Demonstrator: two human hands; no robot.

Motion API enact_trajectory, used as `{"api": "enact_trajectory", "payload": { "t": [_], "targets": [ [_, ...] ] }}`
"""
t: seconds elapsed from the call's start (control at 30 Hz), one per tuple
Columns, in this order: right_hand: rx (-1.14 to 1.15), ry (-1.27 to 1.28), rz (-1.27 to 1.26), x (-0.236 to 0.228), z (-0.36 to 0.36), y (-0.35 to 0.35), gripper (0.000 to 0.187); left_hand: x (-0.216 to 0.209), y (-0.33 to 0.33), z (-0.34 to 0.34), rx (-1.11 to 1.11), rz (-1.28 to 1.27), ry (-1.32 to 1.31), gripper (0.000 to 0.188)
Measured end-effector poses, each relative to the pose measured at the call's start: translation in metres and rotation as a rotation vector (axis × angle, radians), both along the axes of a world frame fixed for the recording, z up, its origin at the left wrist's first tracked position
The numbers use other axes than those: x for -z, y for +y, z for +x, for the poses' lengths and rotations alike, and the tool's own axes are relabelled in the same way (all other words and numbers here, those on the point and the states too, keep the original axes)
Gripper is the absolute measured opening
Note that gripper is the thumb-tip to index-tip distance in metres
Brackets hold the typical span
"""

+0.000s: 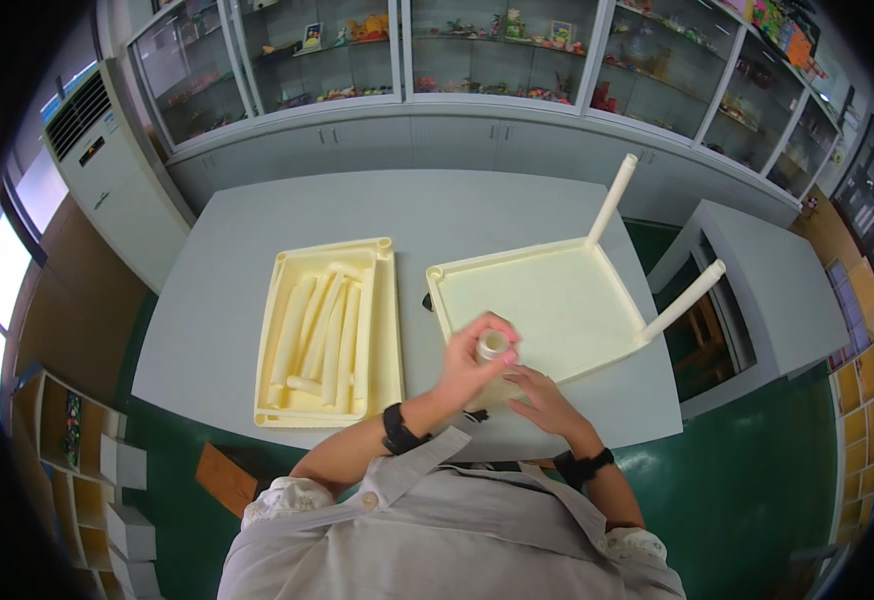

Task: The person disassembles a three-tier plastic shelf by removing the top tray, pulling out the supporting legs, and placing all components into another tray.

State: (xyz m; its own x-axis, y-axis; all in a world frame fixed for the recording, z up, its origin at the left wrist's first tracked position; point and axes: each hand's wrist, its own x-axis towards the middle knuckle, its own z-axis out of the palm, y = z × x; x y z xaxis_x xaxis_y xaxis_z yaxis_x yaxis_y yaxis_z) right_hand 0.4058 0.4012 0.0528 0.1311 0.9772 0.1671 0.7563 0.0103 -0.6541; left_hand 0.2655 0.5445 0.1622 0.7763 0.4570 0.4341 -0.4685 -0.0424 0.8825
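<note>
A cream plastic panel (542,300) lies flat on the grey table (257,240), with two cream tube legs (612,198) standing up from its right corners. My left hand (474,358) grips a third cream tube (493,345) upright at the panel's near corner; I look down into its open end. My right hand (540,397) rests just below it, on the panel's near edge. To the left lies a second cream tray (385,330) holding several loose cream tubes (322,330).
A small dark object (476,414) lies at the table's near edge. A second grey table (787,290) stands to the right. Glass-door cabinets (457,50) line the back wall, an air-conditioner unit (107,170) stands left, and the floor (757,470) is green.
</note>
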Motion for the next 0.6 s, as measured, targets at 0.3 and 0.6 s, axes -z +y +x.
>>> {"api": "enact_trajectory", "payload": {
  "t": [0.3, 0.6],
  "targets": [
    [0.283, -0.445, -0.276, 0.067, 0.007, -0.008, 0.064, -0.016, 0.028, -0.026, -0.413, -0.125, 0.056, 0.02],
    [0.283, -0.532, -0.229, 0.07, -0.009, -0.013, 0.075, -0.014, 0.06, -0.059, 0.39, -0.099, 0.044, 0.03]
  ]
}}
